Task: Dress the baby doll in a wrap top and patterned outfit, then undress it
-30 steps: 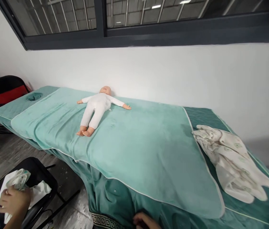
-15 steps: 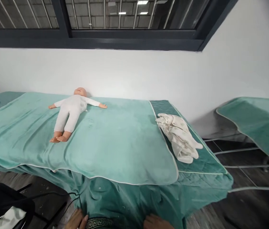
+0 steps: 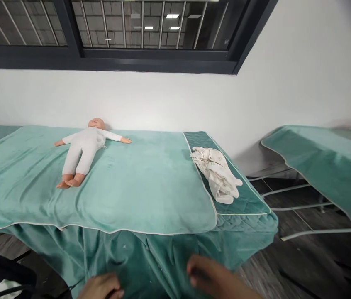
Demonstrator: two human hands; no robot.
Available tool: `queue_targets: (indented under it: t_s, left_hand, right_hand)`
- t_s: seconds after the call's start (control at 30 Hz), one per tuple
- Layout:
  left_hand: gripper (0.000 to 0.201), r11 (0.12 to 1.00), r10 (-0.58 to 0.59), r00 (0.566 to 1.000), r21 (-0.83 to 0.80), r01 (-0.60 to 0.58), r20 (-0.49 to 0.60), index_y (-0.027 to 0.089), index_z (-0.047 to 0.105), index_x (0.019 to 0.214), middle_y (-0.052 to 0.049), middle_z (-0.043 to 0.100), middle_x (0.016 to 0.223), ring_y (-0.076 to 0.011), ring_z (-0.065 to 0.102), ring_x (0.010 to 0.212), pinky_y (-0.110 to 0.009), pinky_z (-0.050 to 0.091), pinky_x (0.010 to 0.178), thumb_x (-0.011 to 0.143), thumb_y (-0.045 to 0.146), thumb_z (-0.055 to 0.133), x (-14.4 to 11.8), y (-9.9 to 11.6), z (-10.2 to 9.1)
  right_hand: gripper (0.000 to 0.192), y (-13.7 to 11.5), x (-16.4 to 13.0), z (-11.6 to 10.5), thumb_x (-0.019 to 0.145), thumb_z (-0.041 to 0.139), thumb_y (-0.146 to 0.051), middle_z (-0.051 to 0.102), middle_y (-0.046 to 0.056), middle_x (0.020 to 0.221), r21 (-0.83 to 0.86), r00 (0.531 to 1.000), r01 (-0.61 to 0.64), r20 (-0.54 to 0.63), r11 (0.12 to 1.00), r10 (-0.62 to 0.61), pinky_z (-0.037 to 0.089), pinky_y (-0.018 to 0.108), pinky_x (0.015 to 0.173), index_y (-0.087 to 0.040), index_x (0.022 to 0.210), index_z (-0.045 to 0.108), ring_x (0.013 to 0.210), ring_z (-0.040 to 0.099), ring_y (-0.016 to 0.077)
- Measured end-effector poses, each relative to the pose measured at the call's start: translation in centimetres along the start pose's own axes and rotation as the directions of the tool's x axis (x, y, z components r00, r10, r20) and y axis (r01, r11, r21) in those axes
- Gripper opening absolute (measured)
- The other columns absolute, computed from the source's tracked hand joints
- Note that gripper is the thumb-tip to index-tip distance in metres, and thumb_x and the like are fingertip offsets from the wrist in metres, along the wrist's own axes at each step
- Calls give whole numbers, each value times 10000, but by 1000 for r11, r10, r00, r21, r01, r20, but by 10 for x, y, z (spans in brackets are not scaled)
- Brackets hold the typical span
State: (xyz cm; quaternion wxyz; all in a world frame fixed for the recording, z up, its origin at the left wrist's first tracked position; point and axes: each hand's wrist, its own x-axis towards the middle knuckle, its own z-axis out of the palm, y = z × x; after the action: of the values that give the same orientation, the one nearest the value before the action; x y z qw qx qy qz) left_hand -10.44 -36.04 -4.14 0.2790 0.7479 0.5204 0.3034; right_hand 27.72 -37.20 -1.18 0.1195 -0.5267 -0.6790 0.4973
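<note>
Head view: at the far left of the massage bed (image 3: 256, 232), the baby doll (image 3: 84, 149) lies on its back on the teal towel (image 3: 150, 191), long axis slanting from head near the wall to feet toward you. Your left hand (image 3: 101, 287), fingers curled and holding nothing, and right hand (image 3: 213, 276), blurred, its grip unclear, hover by the hanging sheet. Further right, a cream baby garment (image 3: 217, 174) lies crumpled.

Doll and garment on the bed before me

The doll (image 3: 82, 150) lay toward the bed's (image 3: 150, 182) far left edge, the folded garment (image 3: 215, 174) near its right end; my left hand (image 3: 101, 287) and right hand (image 3: 213, 277) sat below its near edge.
</note>
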Motion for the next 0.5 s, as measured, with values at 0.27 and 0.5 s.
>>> queue_targets:
  t_s: [0.27, 0.5]
  left_hand:
    - [190, 960, 106, 994, -258, -108, -21, 260, 680, 887, -72, 696, 952, -232, 634, 958, -400, 498, 910, 938, 380, 541, 149, 36, 43]
    - [324, 869, -37, 996, -495, -6, -76, 112, 648, 937, -78, 666, 900, -143, 595, 803, -305, 453, 702, 935, 406, 512, 268, 37, 75]
  right_hand:
    - [622, 14, 92, -173, 897, 559, -489, 483, 208, 1453, -456, 572, -257, -783, 852, -246, 366, 507, 1122, -159, 1409, 431, 1367, 439, 349]
    - [751, 47, 154, -217, 894, 552, -535, 527, 250, 1362, -209, 400, -620, -913, 756, 76, 442, 539, 936, -144, 1499, 342, 1207, 529, 421]
